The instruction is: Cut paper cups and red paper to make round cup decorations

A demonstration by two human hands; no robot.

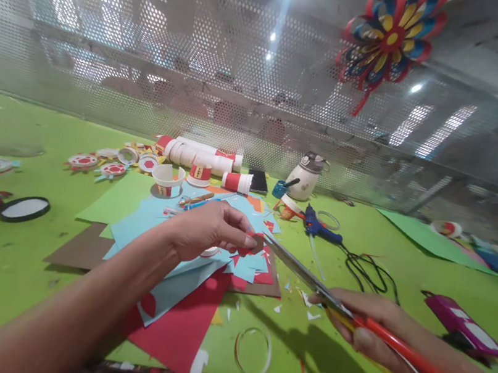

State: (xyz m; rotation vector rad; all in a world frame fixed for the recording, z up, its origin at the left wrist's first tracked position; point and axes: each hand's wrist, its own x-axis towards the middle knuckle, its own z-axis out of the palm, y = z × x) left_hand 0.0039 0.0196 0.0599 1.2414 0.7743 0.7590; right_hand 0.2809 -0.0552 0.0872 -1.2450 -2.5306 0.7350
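Note:
My left hand point(212, 231) pinches a small piece of red paper point(255, 246) above the pile of coloured sheets. In my right hand point(368, 329) is a pair of scissors point(299, 272) with red handles, its long blades reaching left so that the tips meet the red piece. Light blue paper point(140, 226) lies under my left hand, over a red sheet point(178, 332) and brown card point(75, 248). Several pens point(198, 199) rest on the blue paper just behind my left hand.
Paper cups point(199, 174) and a white bottle point(304, 176) stand at the back. A blue glue gun point(318, 227) with a black cord lies right of centre. A ring point(269, 355) lies near the front edge, a purple case point(466, 325) at right. A paper flower point(392, 39) hangs above.

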